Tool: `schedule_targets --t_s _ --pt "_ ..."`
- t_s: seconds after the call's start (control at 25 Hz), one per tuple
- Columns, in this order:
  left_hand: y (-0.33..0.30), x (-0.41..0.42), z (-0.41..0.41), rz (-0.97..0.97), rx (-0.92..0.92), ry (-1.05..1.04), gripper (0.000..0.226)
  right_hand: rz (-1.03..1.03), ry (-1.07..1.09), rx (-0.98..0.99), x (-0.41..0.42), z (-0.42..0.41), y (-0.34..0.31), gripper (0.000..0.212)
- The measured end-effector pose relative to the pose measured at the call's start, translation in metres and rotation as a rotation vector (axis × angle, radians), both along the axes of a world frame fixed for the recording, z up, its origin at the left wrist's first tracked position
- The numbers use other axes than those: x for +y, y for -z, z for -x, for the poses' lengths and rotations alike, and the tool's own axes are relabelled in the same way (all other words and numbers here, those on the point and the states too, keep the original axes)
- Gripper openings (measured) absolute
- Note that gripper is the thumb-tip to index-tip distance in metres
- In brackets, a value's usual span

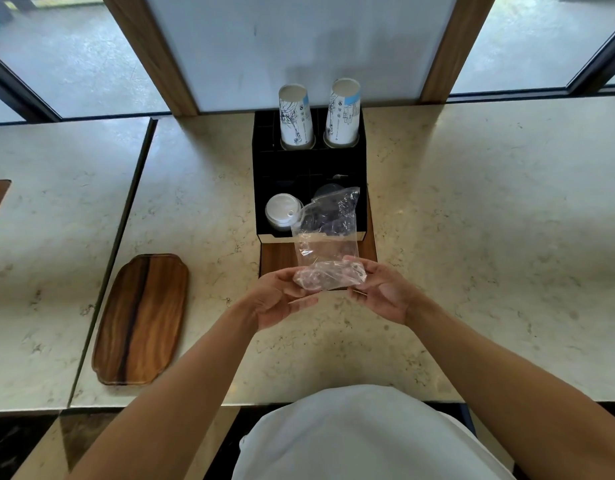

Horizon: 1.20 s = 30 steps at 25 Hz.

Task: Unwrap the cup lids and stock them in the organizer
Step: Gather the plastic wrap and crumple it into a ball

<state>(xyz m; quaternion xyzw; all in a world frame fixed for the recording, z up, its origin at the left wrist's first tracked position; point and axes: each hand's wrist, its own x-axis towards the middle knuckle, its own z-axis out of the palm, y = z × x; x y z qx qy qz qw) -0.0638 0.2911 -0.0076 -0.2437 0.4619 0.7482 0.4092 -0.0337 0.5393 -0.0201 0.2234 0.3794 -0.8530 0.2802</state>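
A wooden tray (140, 318) lies unused at the worktop's (472, 202) left. My left hand (282, 299) has its grip closed on the bunched end of the clear wrapper (325, 247); my right hand (378, 292) pinches the other side, so it hangs open over the black organizer (264, 174), where white lids (282, 211) sit front-left and dark lids (328, 192) sit half hidden beside them.
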Motion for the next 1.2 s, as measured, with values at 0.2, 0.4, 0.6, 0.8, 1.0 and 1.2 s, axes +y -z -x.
schedule_targets --t_s 0.2,0.4,0.6,0.8,1.0,1.2 --pt "0.003 0.003 -0.005 0.172 0.142 0.226 0.061 -0.223 -0.181 0.054 0.000 -0.008 0.008 0.039" --pt "0.009 0.000 -0.004 0.141 0.239 0.048 0.054 -0.456 -0.337 0.125 -0.002 -0.014 0.013 0.031" --pt "0.009 -0.002 -0.004 0.179 0.234 0.025 0.025 -0.436 -0.455 0.168 -0.003 -0.012 0.009 0.035" --pt "-0.002 0.004 -0.006 0.178 0.222 0.086 0.032 -0.307 -0.416 0.210 -0.014 0.000 0.006 0.051" --pt "-0.008 0.005 -0.006 0.156 0.220 0.094 0.037 -0.413 -0.253 0.216 -0.019 0.005 0.012 0.027" --pt "-0.002 -0.002 -0.004 0.192 0.224 0.077 0.031 -0.468 -0.212 0.227 -0.019 0.009 0.013 0.008"
